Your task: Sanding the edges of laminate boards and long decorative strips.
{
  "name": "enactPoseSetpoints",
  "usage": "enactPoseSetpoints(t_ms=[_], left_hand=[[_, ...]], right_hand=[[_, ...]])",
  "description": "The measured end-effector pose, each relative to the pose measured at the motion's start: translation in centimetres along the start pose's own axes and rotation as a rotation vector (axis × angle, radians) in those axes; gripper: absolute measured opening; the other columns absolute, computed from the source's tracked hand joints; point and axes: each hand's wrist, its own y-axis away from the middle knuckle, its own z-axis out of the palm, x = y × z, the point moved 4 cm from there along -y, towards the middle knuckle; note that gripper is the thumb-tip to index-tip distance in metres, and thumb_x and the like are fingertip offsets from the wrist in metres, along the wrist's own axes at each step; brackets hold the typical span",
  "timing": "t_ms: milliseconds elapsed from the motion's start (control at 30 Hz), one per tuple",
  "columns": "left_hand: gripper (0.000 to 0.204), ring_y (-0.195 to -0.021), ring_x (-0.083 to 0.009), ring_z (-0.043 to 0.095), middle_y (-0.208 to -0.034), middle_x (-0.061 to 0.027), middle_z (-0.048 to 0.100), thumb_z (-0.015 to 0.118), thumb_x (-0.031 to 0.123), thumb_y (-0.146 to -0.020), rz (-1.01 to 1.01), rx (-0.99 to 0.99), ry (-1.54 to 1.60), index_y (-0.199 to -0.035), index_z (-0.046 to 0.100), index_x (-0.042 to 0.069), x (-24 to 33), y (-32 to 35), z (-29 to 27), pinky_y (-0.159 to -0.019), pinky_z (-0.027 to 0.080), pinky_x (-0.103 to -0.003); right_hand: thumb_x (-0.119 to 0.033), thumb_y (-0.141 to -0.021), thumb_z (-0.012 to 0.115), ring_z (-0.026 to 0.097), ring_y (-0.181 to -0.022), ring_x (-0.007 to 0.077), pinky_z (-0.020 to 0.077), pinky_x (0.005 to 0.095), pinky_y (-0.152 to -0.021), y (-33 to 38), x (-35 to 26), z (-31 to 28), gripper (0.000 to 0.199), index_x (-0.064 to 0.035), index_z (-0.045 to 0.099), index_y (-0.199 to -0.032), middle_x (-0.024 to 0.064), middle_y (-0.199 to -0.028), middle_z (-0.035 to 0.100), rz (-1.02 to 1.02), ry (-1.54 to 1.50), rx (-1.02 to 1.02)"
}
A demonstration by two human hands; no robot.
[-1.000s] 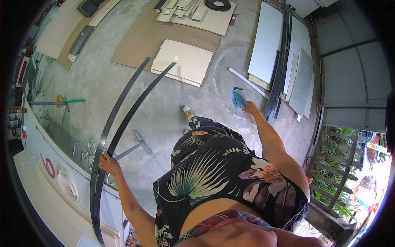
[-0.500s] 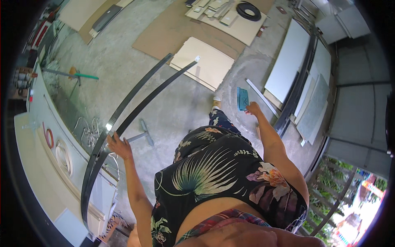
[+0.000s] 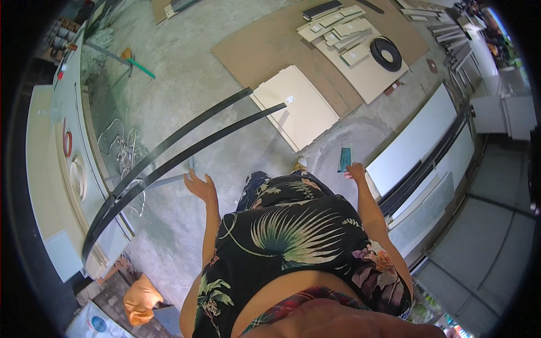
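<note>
My left hand is open, fingers spread, just right of two long black strips and apart from them. The tips of its fingers overlap the end of a grey metal bar; I cannot tell whether they touch it. The strips run side by side from the left worktable toward a cream board on the floor. In my right hand, out to the right, the fingers are closed on the lower edge of a flat teal rectangular piece with dark markings. Its exact kind cannot be made out.
A cream board lies ahead on a brown sheet. Beyond it are stacked offcuts and a black coil. Long pale panels lie at right. The worktable stands left, near tangled white cord.
My left hand has come away from the black strips and now stands to their right. My right hand keeps hold of the teal piece. The whole view has shifted and turned.
</note>
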Motion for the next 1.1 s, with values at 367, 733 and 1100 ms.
enactPoseSetpoints(t_ms=[367, 733, 1100], left_hand=[[0.058, -0.115, -0.0372, 0.040, -0.120, -0.0235, 0.046, 0.066, 0.014, -0.070, -0.060, -0.122, 0.128, -0.121, 0.044, -0.001, 4.0, -2.9, 5.7, -0.099, 0.030, -0.045], [0.054, -0.106, -0.0372, 0.049, -0.111, -0.0233, 0.052, 0.064, 0.017, -0.069, -0.143, -0.438, 0.210, -0.117, 0.048, 0.000, 9.6, -3.9, 13.3, -0.091, 0.039, -0.044], [0.051, -0.098, -0.0386, 0.057, -0.101, -0.0275, 0.059, 0.061, 0.027, -0.065, -0.353, -0.740, 0.110, -0.107, 0.056, -0.002, 20.7, 4.2, 24.7, -0.084, 0.045, -0.042]], right_hand=[[-0.018, -0.079, 0.055, 0.063, -0.053, 0.0177, 0.0457, 0.0273, -0.040, -5.8, -5.5, -1.9, 0.016, -0.0038, 0.051, -0.074, 0.0125, -0.067, 0.065, -0.074, -0.077, 0.041], [-0.019, -0.079, 0.055, 0.065, -0.054, 0.0198, 0.0471, 0.0275, -0.042, -4.4, -3.2, -3.8, 0.018, -0.0020, 0.052, -0.074, 0.0138, -0.065, 0.064, 0.014, -0.036, 0.049], [-0.020, -0.081, 0.055, 0.064, -0.054, 0.0195, 0.0459, 0.0293, -0.039, -16.0, 0.7, -21.2, 0.018, -0.0020, 0.052, -0.080, 0.0132, -0.068, 0.065, 0.123, -0.223, 0.084]])
